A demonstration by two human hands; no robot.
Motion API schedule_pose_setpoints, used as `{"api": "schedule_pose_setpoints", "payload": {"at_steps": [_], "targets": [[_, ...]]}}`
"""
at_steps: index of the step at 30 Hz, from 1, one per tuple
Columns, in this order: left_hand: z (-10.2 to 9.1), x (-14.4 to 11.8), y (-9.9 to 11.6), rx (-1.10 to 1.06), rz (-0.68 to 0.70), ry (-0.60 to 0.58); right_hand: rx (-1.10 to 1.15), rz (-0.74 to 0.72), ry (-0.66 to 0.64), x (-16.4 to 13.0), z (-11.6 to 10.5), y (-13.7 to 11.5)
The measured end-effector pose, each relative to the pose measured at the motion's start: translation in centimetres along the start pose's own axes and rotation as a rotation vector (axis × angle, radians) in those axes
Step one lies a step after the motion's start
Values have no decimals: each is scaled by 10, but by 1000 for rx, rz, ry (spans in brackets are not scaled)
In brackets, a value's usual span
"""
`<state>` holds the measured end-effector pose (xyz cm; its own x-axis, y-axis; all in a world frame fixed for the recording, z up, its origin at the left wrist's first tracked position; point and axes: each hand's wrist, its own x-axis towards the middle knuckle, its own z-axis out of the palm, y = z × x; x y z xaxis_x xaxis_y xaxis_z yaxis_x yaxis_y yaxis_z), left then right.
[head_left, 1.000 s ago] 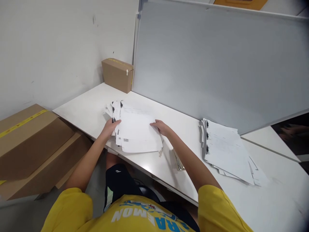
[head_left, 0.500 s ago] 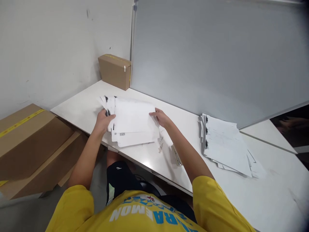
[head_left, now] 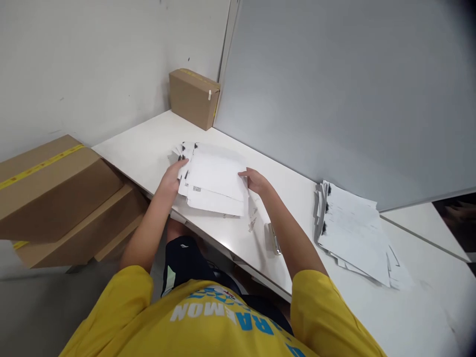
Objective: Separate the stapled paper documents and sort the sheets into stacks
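Observation:
A loose stack of white paper sheets [head_left: 219, 171] is between my hands above the near part of the white table. Its sheets are not flush, and dark marks run along the left edge. My left hand [head_left: 172, 176] grips that left edge, thumb on top and fingers beneath. At the right edge, my right hand [head_left: 257, 181] pinches the sheets between thumb and fingers. A small QR-like code shows on a lower sheet. Under my right forearm lies a slim metallic object [head_left: 275, 241], partly hidden, of a kind I cannot make out. Small paper scraps [head_left: 253, 219] are beside the stack.
Another uneven stack of papers [head_left: 353, 230] lies on the right of the white table [head_left: 143, 136]. A cardboard box [head_left: 193, 99] stands in the back corner by the grey panel [head_left: 334, 89]. Larger cardboard boxes [head_left: 48, 193] with yellow tape are at the left, beside the table.
The camera view has shifted, so the table things appear farther right. My left hand has moved up the stack's left edge, and the sheets' lower edges stick out less. Both hands still hold the stack.

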<state>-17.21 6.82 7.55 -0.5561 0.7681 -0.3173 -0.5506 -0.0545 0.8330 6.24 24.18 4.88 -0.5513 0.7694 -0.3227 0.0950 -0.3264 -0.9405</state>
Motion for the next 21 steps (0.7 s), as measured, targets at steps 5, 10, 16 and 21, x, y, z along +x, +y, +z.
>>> {"api": "schedule_pose_setpoints", "payload": {"at_steps": [5,10,16,21], "targets": [[-6,-14,-12,10,18,-45,-37,-48,37,0,-3,1],[-1,-4,4,181,210,-122,-75,-160,91,3,-7,-12],[4,-12,35,406,534,-367,-45,-464,1,-13,-19,-50],[17,-44,43,413,701,-510,-88,-725,90,-56,-27,-57]]}}
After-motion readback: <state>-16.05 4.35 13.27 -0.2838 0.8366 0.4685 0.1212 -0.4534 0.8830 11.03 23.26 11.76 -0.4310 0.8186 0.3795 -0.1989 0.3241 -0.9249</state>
